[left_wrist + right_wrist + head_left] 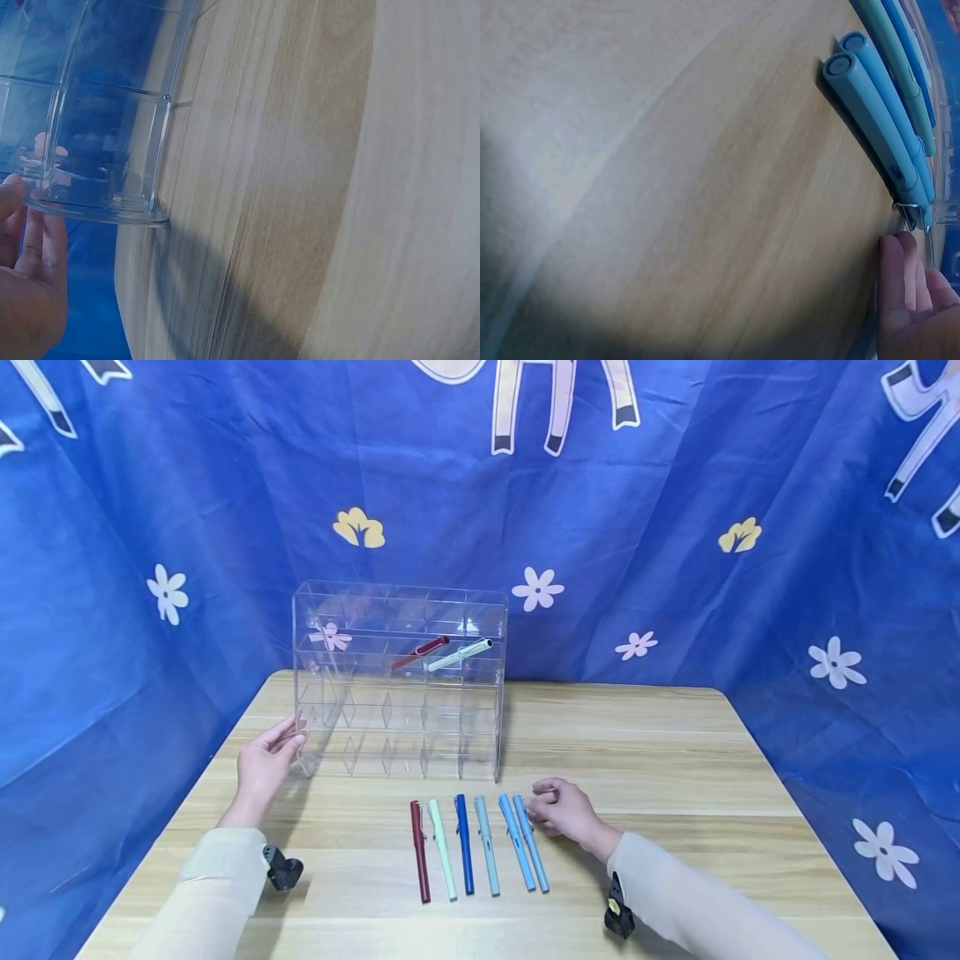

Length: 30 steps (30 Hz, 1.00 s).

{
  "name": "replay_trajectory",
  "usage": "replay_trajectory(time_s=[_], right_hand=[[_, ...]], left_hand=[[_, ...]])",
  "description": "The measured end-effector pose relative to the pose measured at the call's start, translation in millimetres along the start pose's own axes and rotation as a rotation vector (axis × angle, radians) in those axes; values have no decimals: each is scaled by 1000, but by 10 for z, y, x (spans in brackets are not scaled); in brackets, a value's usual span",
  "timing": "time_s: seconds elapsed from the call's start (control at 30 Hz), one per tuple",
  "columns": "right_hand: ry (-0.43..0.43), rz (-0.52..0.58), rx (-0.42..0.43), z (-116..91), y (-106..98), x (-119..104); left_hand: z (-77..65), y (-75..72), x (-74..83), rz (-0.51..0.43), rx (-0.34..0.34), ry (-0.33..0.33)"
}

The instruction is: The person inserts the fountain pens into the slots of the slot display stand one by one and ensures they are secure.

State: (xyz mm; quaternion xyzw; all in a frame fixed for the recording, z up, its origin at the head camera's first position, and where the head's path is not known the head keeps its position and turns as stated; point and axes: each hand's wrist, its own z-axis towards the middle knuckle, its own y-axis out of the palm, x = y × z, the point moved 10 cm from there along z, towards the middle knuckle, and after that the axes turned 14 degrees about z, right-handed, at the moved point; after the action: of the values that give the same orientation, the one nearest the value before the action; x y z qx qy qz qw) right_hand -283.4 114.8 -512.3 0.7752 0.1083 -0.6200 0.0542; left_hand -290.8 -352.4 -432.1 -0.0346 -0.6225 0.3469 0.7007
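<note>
A clear acrylic rack (pixel 405 718) with rows of compartments stands upright on the table. My left hand (pixel 264 768) is at its left side, fingertips touching the side panel (pixel 105 214). In an upper row lie a dark red pen (pixel 422 653) and a mint green pen (pixel 459 655), both slanted. Before the rack lies a row of capped pens: dark red (pixel 420 852), mint green (pixel 442 852), dark blue (pixel 464 845), grey-blue (pixel 487 847) and two light blue ones. My right hand (pixel 564 810) is beside the clip end of the rightmost light blue pen (pixel 531 843), fingers loosely bent, holding nothing.
A wooden table (pixel 637 743) carries everything. Blue patterned cloth (pixel 645 527) hangs behind it and along both sides. Each wrist bears a small black camera, one on the left sleeve (pixel 217 877) and one on the right sleeve (pixel 675 885).
</note>
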Motion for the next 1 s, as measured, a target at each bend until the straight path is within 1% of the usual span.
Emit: replay_trajectory(time_s=[0.27, 0.5, 0.87, 1.0], right_hand=[[-2, -73, -15, -20, 44, -1], [-16, -131, -5, -36, 79, -8], [12, -188, -2, -58, 122, -32], [15, -206, -17, -53, 137, -36]], left_hand=[[-18, -6, 38, 2, -2, 21], [-26, -8, 41, 2, -12, 12], [-29, -5, 33, 28, -24, 0], [-31, -3, 30, 33, -28, -7]])
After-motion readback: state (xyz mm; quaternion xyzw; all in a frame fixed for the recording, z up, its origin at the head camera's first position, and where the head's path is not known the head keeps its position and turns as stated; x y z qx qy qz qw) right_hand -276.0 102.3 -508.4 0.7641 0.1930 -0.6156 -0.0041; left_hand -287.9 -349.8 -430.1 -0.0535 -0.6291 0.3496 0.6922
